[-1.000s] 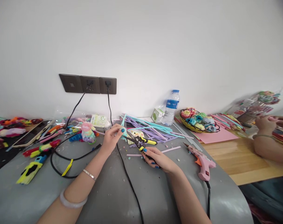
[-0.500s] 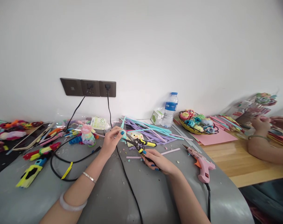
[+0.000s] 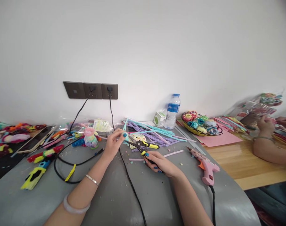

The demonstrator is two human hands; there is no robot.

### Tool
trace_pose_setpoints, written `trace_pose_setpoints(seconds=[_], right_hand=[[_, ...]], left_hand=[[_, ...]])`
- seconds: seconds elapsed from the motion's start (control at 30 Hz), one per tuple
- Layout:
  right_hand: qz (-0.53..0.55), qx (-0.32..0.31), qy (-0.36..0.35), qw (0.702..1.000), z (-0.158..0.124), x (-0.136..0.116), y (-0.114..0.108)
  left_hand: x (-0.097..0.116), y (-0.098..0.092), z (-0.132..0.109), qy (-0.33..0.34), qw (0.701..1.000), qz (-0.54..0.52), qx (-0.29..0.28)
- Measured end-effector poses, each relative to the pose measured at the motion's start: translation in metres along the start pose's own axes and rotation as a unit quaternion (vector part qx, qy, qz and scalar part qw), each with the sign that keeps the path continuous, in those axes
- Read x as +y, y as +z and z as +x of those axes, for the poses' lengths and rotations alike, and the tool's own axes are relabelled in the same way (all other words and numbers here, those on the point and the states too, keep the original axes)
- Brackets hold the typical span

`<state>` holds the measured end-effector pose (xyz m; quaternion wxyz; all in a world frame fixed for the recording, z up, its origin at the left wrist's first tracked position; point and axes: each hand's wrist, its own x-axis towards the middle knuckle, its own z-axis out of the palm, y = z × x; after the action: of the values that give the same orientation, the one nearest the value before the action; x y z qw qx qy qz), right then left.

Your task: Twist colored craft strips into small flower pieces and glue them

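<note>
My left hand (image 3: 113, 145) is closed in a pinch on a teal pipe cleaner piece (image 3: 125, 137), whose thin ends stick up above the fingertips. My right hand (image 3: 161, 164) grips black-and-yellow pliers (image 3: 143, 147) by the lower handle. The other handle points off to the right, spread apart from the held one. Their jaws reach the teal piece beside my left fingertips; whether they touch it I cannot tell. Behind the pliers lies a pile of purple and teal pipe cleaners (image 3: 154, 131). A pink pipe cleaner (image 3: 173, 153) rests just beyond my right hand.
A pink glue gun (image 3: 207, 169) lies right of my right arm. Black cables (image 3: 131, 180) cross the table. A rainbow fuzzy figure (image 3: 90, 138) stands left, near a phone (image 3: 35, 139). At the back are a water bottle (image 3: 173, 111) and a flower basket (image 3: 200, 125). A co-worker's hands (image 3: 266, 125) are far right.
The view has shifted slightly, so everything sits a little further right and lower. Both hands keep their holds on the pipe cleaner and pliers, with hardly any movement between them.
</note>
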<state>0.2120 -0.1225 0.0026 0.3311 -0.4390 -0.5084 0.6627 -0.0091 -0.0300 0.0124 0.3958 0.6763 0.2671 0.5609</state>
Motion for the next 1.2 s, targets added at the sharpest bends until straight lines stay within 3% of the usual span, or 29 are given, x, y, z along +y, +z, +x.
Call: trace_pose_setpoints(seconds=[1.2], right_hand=[[-0.031,-0.004,-0.009,0.999,-0.0017,-0.0001,0.0003]], left_hand=[[0.0049,0.0011,-0.0020,-0.007,1.000,0.018,0.009]])
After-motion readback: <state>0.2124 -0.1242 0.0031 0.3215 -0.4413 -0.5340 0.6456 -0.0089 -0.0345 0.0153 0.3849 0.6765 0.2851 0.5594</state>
